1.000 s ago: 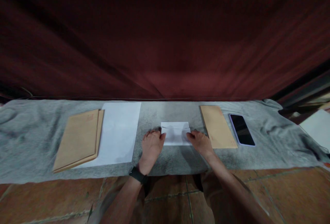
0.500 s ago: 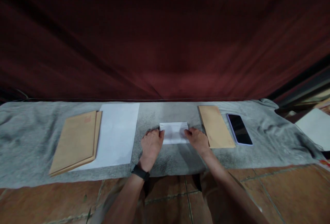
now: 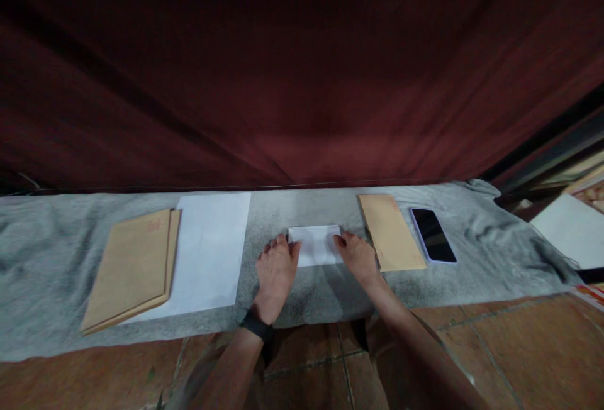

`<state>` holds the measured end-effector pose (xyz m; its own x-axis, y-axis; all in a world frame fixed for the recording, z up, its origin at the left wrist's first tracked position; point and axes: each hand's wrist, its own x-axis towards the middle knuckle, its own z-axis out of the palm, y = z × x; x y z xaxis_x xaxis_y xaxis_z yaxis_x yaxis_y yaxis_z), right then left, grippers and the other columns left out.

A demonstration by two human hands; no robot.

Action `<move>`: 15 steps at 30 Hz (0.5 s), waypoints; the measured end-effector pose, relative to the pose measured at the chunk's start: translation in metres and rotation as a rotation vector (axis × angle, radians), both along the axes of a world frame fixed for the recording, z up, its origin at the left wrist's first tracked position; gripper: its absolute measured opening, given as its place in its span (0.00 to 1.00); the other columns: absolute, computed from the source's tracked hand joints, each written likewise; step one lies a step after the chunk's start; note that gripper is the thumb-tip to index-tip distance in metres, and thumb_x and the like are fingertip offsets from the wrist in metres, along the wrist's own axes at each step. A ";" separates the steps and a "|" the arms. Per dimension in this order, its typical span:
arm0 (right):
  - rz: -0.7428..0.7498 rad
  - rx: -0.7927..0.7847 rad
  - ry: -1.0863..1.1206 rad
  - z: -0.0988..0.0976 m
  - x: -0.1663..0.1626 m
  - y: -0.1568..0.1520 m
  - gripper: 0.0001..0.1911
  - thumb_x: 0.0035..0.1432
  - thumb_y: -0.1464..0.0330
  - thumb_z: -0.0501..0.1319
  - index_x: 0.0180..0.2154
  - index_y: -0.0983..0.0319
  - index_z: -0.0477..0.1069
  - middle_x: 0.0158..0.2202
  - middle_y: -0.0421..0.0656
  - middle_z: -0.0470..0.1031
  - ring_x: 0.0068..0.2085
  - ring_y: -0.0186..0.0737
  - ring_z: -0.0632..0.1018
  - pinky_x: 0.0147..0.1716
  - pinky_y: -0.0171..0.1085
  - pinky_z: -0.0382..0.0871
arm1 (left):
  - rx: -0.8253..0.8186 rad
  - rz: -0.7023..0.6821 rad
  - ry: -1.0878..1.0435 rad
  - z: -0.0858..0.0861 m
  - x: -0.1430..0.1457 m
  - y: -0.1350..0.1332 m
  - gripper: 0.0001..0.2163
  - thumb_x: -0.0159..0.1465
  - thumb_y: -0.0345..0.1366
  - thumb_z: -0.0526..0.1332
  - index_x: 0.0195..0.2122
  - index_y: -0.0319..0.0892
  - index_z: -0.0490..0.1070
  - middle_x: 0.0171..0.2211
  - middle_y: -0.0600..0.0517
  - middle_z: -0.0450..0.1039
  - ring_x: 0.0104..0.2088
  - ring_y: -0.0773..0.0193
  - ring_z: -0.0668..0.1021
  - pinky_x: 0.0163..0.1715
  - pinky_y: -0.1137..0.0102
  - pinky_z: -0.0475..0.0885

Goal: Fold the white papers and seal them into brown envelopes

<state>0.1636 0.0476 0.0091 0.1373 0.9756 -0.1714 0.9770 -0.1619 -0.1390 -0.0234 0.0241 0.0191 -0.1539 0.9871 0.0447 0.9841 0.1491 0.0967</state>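
Black wristband (image 3: 257,324) on left wrist; ahead, folded white paper (image 3: 315,246), gripped at both ends.
Left hand (image 3: 276,266) and right hand (image 3: 359,258) half-curled, pinching opposite side edges, thumbs on top; paper flat on grey cloth (image 3: 321,293). Stacked brown envelopes (image 3: 129,268) at left, overlapping white sheet (image 3: 210,253). Right-side envelope (image 3: 391,231) flat near right hand, phone (image 3: 433,236) just beside. Envelope contents: can't tell. Dark red curtain (image 3: 302,83) behind.

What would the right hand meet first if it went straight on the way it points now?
The folded white paper: the right hand seems to touch its right edge. Beyond it, that line crosses grey cloth towards the red curtain, though depth is unclear.
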 end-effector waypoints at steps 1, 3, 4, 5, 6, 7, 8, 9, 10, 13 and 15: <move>0.003 0.008 -0.005 -0.001 0.000 0.000 0.22 0.72 0.56 0.50 0.45 0.61 0.78 0.38 0.53 0.83 0.41 0.47 0.85 0.39 0.36 0.73 | 0.057 -0.021 0.022 0.000 0.002 -0.002 0.19 0.72 0.47 0.51 0.46 0.37 0.72 0.37 0.41 0.78 0.41 0.49 0.80 0.39 0.60 0.73; 0.007 0.020 -0.019 -0.002 -0.001 0.000 0.22 0.72 0.57 0.50 0.45 0.62 0.78 0.37 0.54 0.83 0.40 0.48 0.85 0.38 0.37 0.73 | 0.161 -0.081 0.060 -0.001 0.008 -0.006 0.18 0.71 0.46 0.51 0.45 0.36 0.72 0.39 0.39 0.77 0.43 0.47 0.78 0.42 0.57 0.72; 0.011 0.029 -0.026 -0.003 -0.001 0.000 0.22 0.73 0.57 0.50 0.45 0.62 0.78 0.37 0.54 0.83 0.40 0.48 0.85 0.38 0.38 0.73 | 0.201 -0.116 0.069 -0.002 0.011 -0.008 0.17 0.71 0.45 0.51 0.45 0.36 0.72 0.41 0.39 0.76 0.43 0.46 0.77 0.43 0.55 0.71; 0.015 0.038 -0.032 -0.004 -0.002 0.000 0.22 0.73 0.57 0.50 0.45 0.63 0.78 0.37 0.54 0.83 0.40 0.49 0.85 0.38 0.38 0.73 | 0.232 -0.157 0.067 -0.004 0.015 -0.010 0.16 0.71 0.43 0.52 0.46 0.36 0.73 0.43 0.38 0.76 0.45 0.46 0.77 0.45 0.54 0.71; 0.021 0.045 -0.035 -0.004 -0.002 0.000 0.22 0.73 0.57 0.50 0.46 0.63 0.78 0.37 0.54 0.83 0.40 0.50 0.85 0.38 0.39 0.73 | 0.258 -0.201 0.054 -0.008 0.020 -0.013 0.15 0.71 0.40 0.52 0.48 0.35 0.72 0.46 0.37 0.76 0.47 0.45 0.76 0.47 0.53 0.71; 0.026 0.050 -0.034 -0.004 -0.002 0.000 0.22 0.73 0.57 0.50 0.46 0.63 0.77 0.37 0.54 0.83 0.40 0.50 0.85 0.38 0.39 0.73 | 0.284 -0.252 0.029 -0.012 0.024 -0.015 0.15 0.70 0.37 0.52 0.51 0.35 0.72 0.50 0.36 0.75 0.51 0.45 0.76 0.50 0.52 0.70; 0.032 0.052 -0.029 -0.003 -0.002 0.000 0.22 0.73 0.57 0.50 0.46 0.63 0.77 0.37 0.54 0.83 0.40 0.50 0.85 0.38 0.38 0.73 | 0.304 -0.308 -0.001 -0.017 0.029 -0.018 0.16 0.70 0.35 0.52 0.55 0.35 0.70 0.56 0.36 0.72 0.56 0.45 0.73 0.54 0.52 0.69; 0.037 0.052 -0.024 -0.003 -0.002 0.000 0.21 0.73 0.58 0.50 0.46 0.63 0.77 0.37 0.54 0.83 0.40 0.49 0.85 0.37 0.38 0.73 | 0.313 -0.360 -0.033 -0.023 0.033 -0.020 0.17 0.70 0.34 0.52 0.58 0.35 0.68 0.61 0.38 0.69 0.61 0.46 0.71 0.58 0.51 0.67; 0.039 0.050 -0.021 -0.002 -0.002 0.000 0.21 0.73 0.58 0.50 0.46 0.62 0.77 0.37 0.53 0.83 0.40 0.49 0.85 0.37 0.37 0.73 | 0.309 -0.398 -0.062 -0.029 0.037 -0.023 0.19 0.70 0.34 0.52 0.61 0.36 0.66 0.64 0.39 0.65 0.64 0.46 0.67 0.61 0.51 0.65; 0.034 0.044 -0.025 -0.002 -0.002 0.001 0.20 0.73 0.58 0.50 0.45 0.61 0.77 0.37 0.53 0.83 0.39 0.47 0.85 0.37 0.37 0.73 | 0.268 -0.421 -0.109 -0.042 0.045 -0.028 0.24 0.71 0.37 0.53 0.67 0.36 0.59 0.70 0.40 0.57 0.70 0.46 0.59 0.66 0.50 0.60; 0.026 0.044 -0.037 -0.003 -0.002 0.001 0.21 0.73 0.58 0.49 0.45 0.61 0.77 0.37 0.53 0.83 0.39 0.47 0.85 0.38 0.37 0.74 | 0.254 -0.416 -0.114 -0.048 0.048 -0.030 0.27 0.71 0.39 0.53 0.69 0.36 0.56 0.71 0.40 0.54 0.71 0.46 0.56 0.68 0.48 0.57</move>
